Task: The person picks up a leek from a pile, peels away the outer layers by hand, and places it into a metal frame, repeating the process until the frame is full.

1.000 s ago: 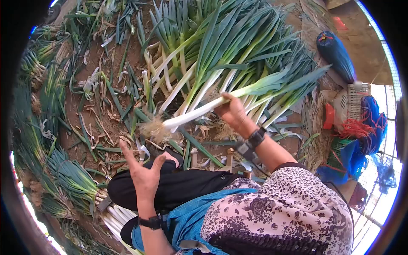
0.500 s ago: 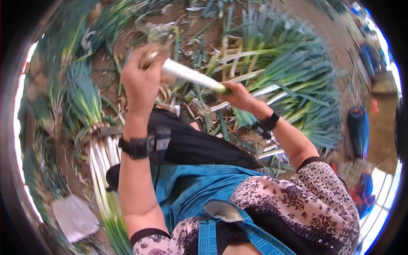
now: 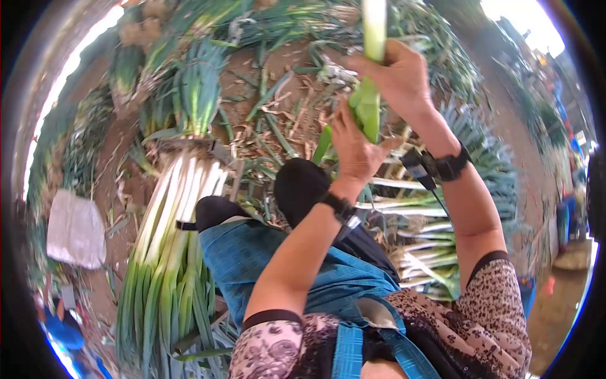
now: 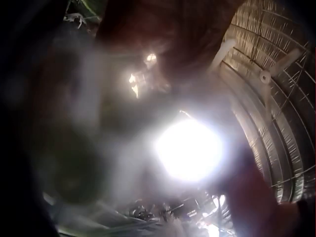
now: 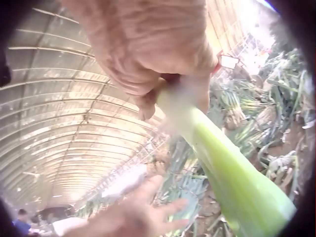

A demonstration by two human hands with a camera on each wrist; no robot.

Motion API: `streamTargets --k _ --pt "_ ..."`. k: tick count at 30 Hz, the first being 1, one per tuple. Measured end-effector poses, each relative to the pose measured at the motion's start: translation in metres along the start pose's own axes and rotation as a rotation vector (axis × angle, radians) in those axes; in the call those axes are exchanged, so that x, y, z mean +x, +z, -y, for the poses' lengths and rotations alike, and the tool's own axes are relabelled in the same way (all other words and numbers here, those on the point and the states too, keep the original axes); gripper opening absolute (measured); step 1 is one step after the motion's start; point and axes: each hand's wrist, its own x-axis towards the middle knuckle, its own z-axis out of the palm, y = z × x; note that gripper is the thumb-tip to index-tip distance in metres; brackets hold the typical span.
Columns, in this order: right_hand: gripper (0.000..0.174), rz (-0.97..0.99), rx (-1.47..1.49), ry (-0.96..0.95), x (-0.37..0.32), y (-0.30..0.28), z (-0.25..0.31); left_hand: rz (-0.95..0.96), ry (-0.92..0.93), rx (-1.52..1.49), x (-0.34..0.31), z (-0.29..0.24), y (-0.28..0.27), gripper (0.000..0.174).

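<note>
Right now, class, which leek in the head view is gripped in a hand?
The single leek in the person's right hand, running up to the picture's top edge; the other leeks lie in bundles and piles, ungripped.

My hands [image 3: 404,82]: 2 | held leek [image 3: 366,104]: 1 | my wristbands [image 3: 451,165]: 2 | pale block [image 3: 76,230]: 1 | other leeks [image 3: 165,252]: many (I lose count)
</note>
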Motion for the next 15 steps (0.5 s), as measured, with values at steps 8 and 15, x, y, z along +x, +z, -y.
streamTargets --k 8,15 --pt "0.035 -0.121 0.366 -0.179 0.011 -0.054 0.069 -0.326 0.425 0.310 0.101 0.012 -0.124 0.084" --pt "0.038 0.258 -0.702 -0.760 0.036 0.027 0.015 -0.347 0.801 1.424 0.103 -0.030 -0.407 0.059"
